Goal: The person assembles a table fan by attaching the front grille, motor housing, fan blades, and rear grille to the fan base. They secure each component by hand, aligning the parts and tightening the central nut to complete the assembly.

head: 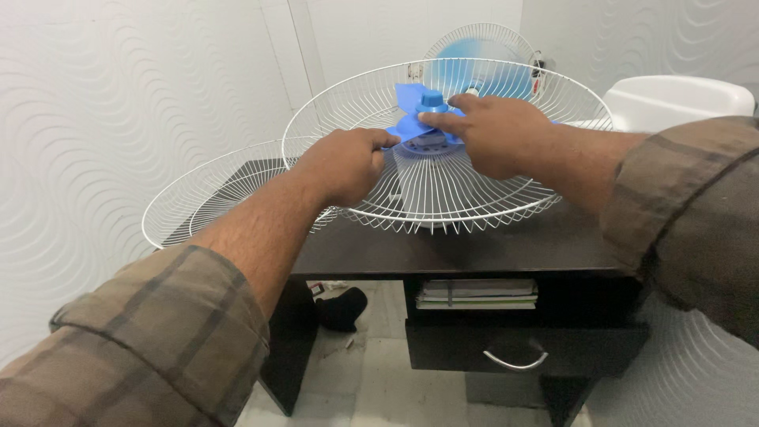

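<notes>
- A blue fan blade is seen at the upper centre of the frame, seated inside a white wire fan guard that rests on a dark desk.
- The left hand is closed around one blade tip, left of centre.
- The right hand is laid over the hub, its fingers pressed beside the blue cap.
- A second wire guard is set at the left edge of the desk, touching the first.
- Stacked books are held in the shelf above a drawer.
</notes>
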